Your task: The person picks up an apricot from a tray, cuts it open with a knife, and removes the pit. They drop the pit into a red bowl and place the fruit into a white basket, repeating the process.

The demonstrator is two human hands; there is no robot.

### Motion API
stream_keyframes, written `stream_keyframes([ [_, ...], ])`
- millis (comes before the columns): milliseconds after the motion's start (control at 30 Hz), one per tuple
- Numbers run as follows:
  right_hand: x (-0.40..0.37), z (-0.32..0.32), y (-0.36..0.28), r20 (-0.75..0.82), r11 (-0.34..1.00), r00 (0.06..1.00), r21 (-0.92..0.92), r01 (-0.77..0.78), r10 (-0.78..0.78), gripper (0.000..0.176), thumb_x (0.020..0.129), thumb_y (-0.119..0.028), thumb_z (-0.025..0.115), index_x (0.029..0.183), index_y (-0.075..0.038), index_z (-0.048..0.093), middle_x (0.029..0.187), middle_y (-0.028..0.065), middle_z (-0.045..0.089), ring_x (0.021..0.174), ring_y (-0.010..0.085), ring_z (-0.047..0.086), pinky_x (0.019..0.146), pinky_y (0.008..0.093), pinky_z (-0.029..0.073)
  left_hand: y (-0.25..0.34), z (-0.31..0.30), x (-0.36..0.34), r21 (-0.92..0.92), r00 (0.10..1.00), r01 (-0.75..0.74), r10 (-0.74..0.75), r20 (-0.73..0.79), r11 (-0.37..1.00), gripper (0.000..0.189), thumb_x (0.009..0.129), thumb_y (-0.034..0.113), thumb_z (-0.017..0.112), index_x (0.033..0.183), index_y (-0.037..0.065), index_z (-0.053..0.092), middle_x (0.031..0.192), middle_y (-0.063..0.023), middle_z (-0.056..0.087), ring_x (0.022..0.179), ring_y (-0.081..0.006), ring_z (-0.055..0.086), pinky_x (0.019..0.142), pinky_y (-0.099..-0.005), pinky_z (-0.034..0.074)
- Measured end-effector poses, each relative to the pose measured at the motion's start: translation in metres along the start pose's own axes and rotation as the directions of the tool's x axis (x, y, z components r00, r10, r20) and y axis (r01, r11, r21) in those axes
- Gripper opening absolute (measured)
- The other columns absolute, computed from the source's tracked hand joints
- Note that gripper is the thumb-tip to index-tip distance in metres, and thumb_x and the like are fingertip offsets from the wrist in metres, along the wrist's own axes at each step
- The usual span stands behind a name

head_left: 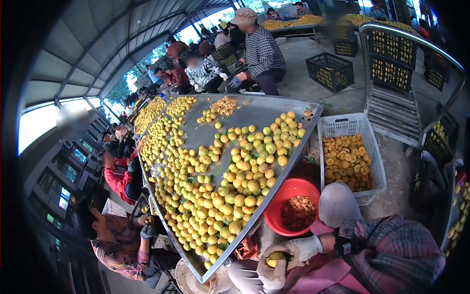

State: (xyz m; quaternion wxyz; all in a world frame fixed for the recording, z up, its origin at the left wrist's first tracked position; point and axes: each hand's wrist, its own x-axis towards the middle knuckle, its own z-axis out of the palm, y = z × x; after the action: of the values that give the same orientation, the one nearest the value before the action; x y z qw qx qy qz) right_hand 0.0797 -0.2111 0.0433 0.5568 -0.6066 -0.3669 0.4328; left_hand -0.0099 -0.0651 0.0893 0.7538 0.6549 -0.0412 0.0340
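Head view: red basin [293, 208] beside heaped table [259, 110], near held fruit [275, 256].

The work area is covered by a pitched roof [98, 54] of corrugated panels carried on steel frames. The sides are left open; daylight is admitted there, and trees [157, 51] are seen beyond. A building [68, 171] with rows of windows is located past the left side. The floor [313, 83] is bare concrete. A large sheet-metal table [254, 115] with a raised rim is placed at the centre. Black crates [330, 71] are set on the floor beyond the table's far corner, and a roller conveyor [391, 110] with a tubular rail is installed beside them.
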Motion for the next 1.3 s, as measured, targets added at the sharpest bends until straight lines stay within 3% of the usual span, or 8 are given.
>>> stream_keyframes([
  [133,-0.004,0.009,-0.015,-0.146,0.990,0.980,-0.050,0.130,-0.136,0.063,0.085,-0.015,0.063,0.140,-0.013,0.034,0.052,0.0002,0.058,0.045,0.0123,0.060,0.041,0.0233,0.047,0.017,0.008,0.013,-0.146,0.993,0.070,-0.055,0.101,0.987,0.019,0.088,0.006,0.052,0.104,-0.004,0.056,0.096,-0.0075,0.061,0.086,-0.0128,0.057,0.083,-0.0260,0.045],
  [200,-0.012,0.009,-0.045,-0.203,0.999,0.979,-0.008,0.033,-0.034,0.065,0.086,-0.017,0.062,0.142,-0.018,0.029,0.083,0.0097,0.063,0.047,0.0133,0.059,0.044,0.0252,0.049,-0.017,-0.014,0.012,0.063,0.998,0.009,-0.012,0.055,0.998,0.045,0.091,0.034,0.064,0.113,-0.004,0.051,0.103,-0.0070,0.060,0.089,-0.0132,0.055,0.083,-0.0263,0.044],
  [233,0.005,0.011,0.000,-0.320,0.879,0.843,-0.355,0.317,-0.433,0.069,0.085,-0.017,0.064,0.144,-0.018,0.027,0.098,0.0135,0.061,0.057,0.0172,0.063,0.054,0.0299,0.053,-0.020,-0.020,0.010,0.097,0.997,0.062,-0.066,0.046,0.993,0.050,0.090,0.038,0.065,0.116,-0.003,0.050,0.104,-0.0067,0.060,0.092,-0.0143,0.056,0.085,-0.0271,0.044],
  [267,-0.014,0.009,-0.048,-0.301,0.998,0.953,-0.036,-0.044,0.031,0.072,0.084,-0.018,0.066,0.144,-0.015,0.027,0.104,0.0141,0.061,0.072,0.0233,0.065,0.070,0.0345,0.054,-0.021,-0.019,0.011,0.054,0.994,0.106,-0.107,0.012,0.993,0.052,0.090,0.037,0.064,0.120,-0.003,0.050,0.105,-0.0068,0.060,0.095,-0.0155,0.056,0.087,-0.0281,0.045],
  [300,-0.001,0.012,-0.010,-0.427,0.844,0.776,-0.479,0.242,-0.465,0.074,0.083,-0.020,0.068,0.144,-0.011,0.027,0.108,0.0166,0.061,0.088,0.0279,0.066,0.081,0.0371,0.052,-0.018,-0.021,0.012,0.026,0.986,0.156,-0.157,0.051,0.987,0.055,0.090,0.036,0.064,0.124,-0.004,0.048,0.107,-0.0076,0.059,0.098,-0.0162,0.056,0.088,-0.0287,0.045],
  [400,-0.015,0.010,-0.011,-0.434,0.889,0.834,-0.438,0.134,-0.340,0.073,0.086,-0.026,0.067,0.144,-0.008,0.026,0.120,0.0203,0.058,0.102,0.0315,0.064,0.086,0.0362,0.051,-0.018,-0.017,0.010,-0.111,0.988,0.151,-0.152,-0.002,0.982,0.060,0.087,0.038,0.069,0.126,-0.002,0.048,0.111,-0.0073,0.059,0.099,-0.0155,0.056,0.089,-0.0277,0.045],
  [633,-0.022,0.016,-0.024,-0.361,0.888,0.917,-0.460,-0.017,-0.170,0.065,0.097,-0.029,0.053,0.147,-0.005,0.020,0.121,0.0225,0.056,0.102,0.0341,0.062,0.084,0.0376,0.049,-0.016,-0.019,0.014,0.118,0.998,0.055,-0.050,-0.047,0.991,0.060,0.085,0.032,0.072,0.126,-0.005,0.048,0.102,-0.0077,0.064,0.091,-0.0144,0.062,0.084,-0.0271,0.049],
  [1300,-0.015,0.015,-0.039,-0.386,0.846,0.901,-0.531,-0.040,-0.199,0.066,0.093,-0.022,0.055,0.147,-0.006,0.021,0.096,0.0211,0.063,0.077,0.0325,0.066,0.065,0.0382,0.051,-0.003,-0.016,0.011,-0.082,0.969,0.121,-0.135,-0.204,0.989,0.055,0.090,0.033,0.066,0.128,-0.003,0.049,0.113,-0.0092,0.061,0.101,-0.0152,0.058,0.092,-0.0286,0.045],
])
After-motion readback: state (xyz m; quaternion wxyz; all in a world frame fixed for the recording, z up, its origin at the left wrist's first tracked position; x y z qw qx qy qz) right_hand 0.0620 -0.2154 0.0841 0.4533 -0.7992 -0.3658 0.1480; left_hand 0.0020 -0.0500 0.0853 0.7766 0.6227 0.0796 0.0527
